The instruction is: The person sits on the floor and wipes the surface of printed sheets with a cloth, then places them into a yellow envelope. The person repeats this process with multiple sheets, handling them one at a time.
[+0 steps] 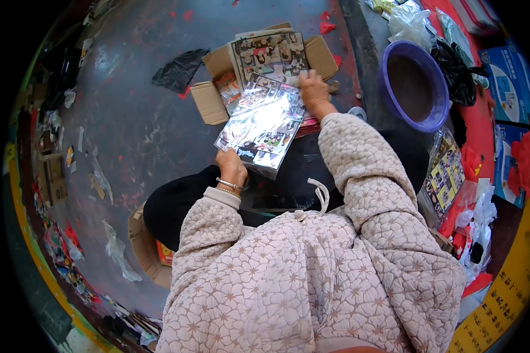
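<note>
My left hand [232,170], with a bracelet at the wrist, grips the lower left corner of a shiny, clear-wrapped flat pack [265,120] printed with small pictures. That pack is tilted in front of an opened cardboard box [208,102]. A second picture-covered flat pack [277,56] stands partly out of the box behind it. My right hand [315,94] is at the second pack's lower right corner, fingers bent over its edge; the fingertips are partly hidden. Inside the box, an orange-printed package [228,87] shows at the left.
A black plastic bag [179,69] lies left of the box. To the right stands a purple basin [415,85], near blue boxes [508,82] and clear plastic bags [409,23]. Another picture-covered pack [443,176] lies by my right knee. A cardboard box [144,244] sits by my left knee.
</note>
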`<state>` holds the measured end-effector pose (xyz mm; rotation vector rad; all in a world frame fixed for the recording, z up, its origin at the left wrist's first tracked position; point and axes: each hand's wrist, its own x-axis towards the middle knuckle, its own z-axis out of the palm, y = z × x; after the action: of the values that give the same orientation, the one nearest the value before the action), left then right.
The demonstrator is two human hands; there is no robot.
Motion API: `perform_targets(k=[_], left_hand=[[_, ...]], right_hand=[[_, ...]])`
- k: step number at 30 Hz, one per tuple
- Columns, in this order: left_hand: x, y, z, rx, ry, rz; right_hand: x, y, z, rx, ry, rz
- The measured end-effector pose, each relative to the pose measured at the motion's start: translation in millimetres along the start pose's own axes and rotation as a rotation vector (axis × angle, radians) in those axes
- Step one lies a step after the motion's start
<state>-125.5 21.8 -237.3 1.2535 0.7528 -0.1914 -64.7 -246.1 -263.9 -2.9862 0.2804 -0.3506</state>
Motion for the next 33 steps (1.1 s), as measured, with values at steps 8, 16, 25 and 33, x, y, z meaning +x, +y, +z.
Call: perform_targets(k=[8,16,25,33], left_hand=[[7.9,-4.9,4.7,-0.105,-0.03,0.15],[3.3,-2.8,0.8,-0.107,-0.034,0.028],[-6.0,26.8,-5.6,0.18,0.027,0.281],[-58.7,162.8,47.1,-0.251,-0.345,0.545]], right_hand=[[15.3,-49.8,-52.9,0.249,0.152,0.044],[-12.2,-32.6,-20.1,0.267,-0.21,0.012],[11.6,3.6,-32.7,0.07,-0.048,0.413],[99.1,40.0,-136.5,2.089,-0.104,0.698]])
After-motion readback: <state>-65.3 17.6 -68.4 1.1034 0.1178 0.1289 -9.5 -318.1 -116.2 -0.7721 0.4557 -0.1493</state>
